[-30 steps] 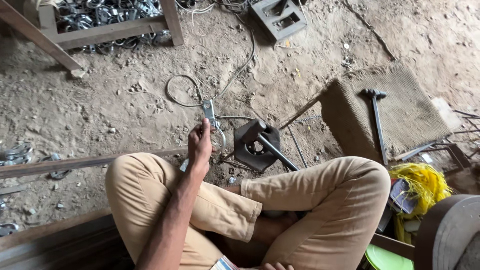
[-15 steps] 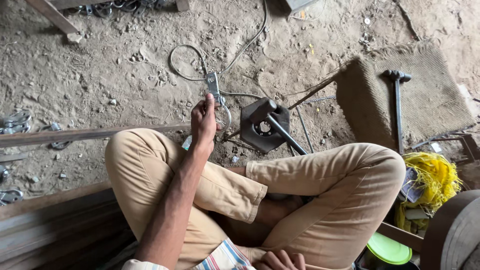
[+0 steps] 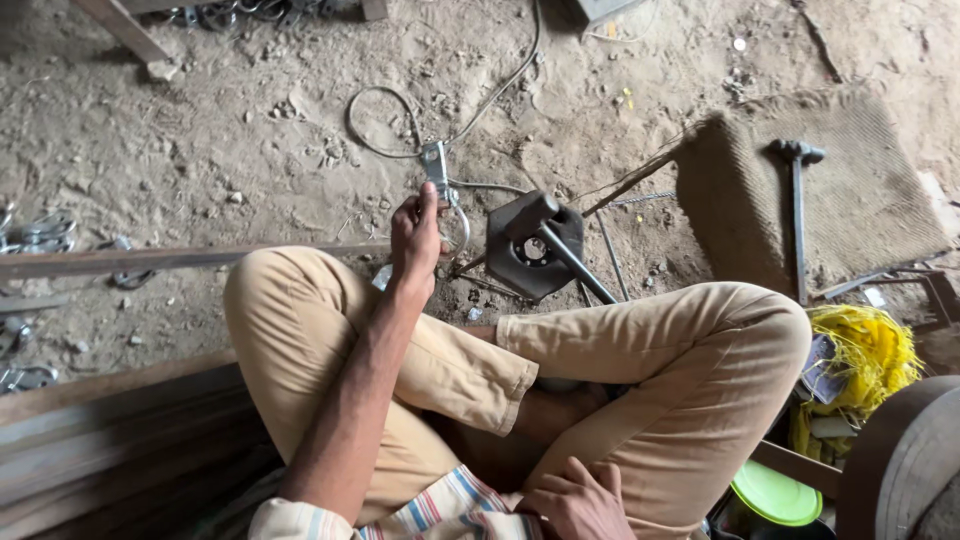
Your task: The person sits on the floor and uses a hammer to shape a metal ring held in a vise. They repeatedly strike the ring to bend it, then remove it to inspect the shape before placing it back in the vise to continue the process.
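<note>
At the far left, metal rings lie on the dirt floor, and a long bar runs across the ground toward the middle. Nearer, at the left edge, dark planks slope up beside the person's bent left knee.

The left hand reaches out past that knee, its fingers closed around a small metal clamp held upright above the ground, with a thin wire ring hanging from it just right of the hand. A grey cable loops on the dirt just beyond the clamp and trails off toward the far edge.

Just right of the hand, a dark hexagonal block sits on the ground with a rod slanting across it toward the right knee. Thin rods lie near it.

The right hand rests low at the near edge, against the lap; its fingers look loosely curled and hold nothing that shows.

Farther right, a hammer lies on a brown mat. Near the right knee sits a yellow bundle, with a green lid below it and a large round drum at the corner.
</note>
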